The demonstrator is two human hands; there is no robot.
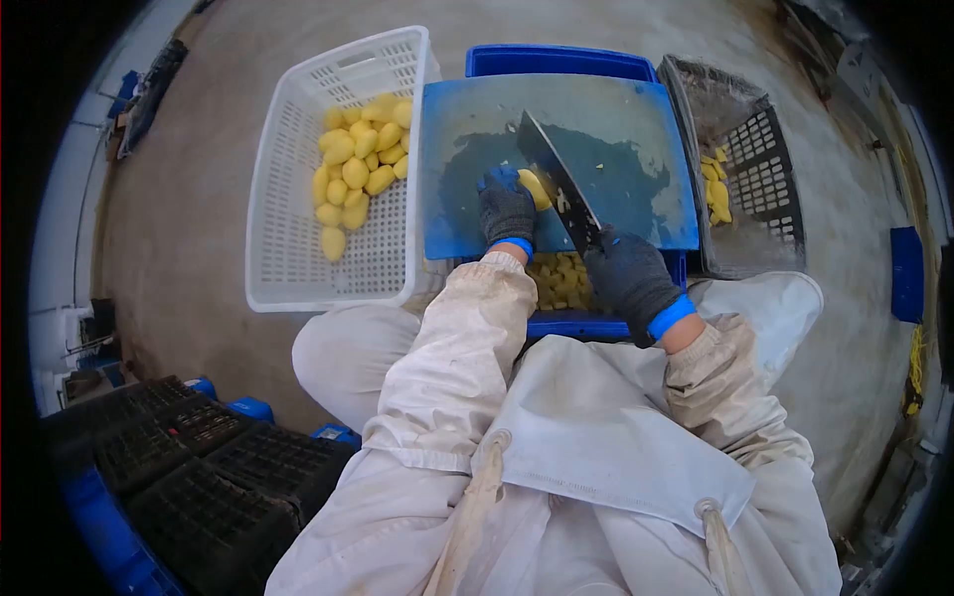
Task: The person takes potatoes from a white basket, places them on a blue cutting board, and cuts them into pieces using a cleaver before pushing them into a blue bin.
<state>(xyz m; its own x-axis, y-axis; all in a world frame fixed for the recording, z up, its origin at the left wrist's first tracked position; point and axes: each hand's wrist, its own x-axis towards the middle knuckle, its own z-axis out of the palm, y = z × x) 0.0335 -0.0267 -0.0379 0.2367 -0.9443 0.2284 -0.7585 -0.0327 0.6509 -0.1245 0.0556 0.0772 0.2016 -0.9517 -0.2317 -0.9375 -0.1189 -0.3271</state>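
Observation:
On the blue cutting board, my gloved left hand is closed on a peeled yellow potato, which shows at the right of the fingers. My right hand, also gloved, grips the handle of a wide-bladed cleaver. The blade slants up and to the left across the board, close to the potato's right end. Small potato scraps lie on the wet board surface. Below the board's near edge, cut potato chunks fill part of a blue bin.
To the left stands a white perforated crate holding many whole peeled potatoes. A black crate on the right contains some yellow pieces. Dark stacked crates are at lower left. Concrete floor surrounds the setup.

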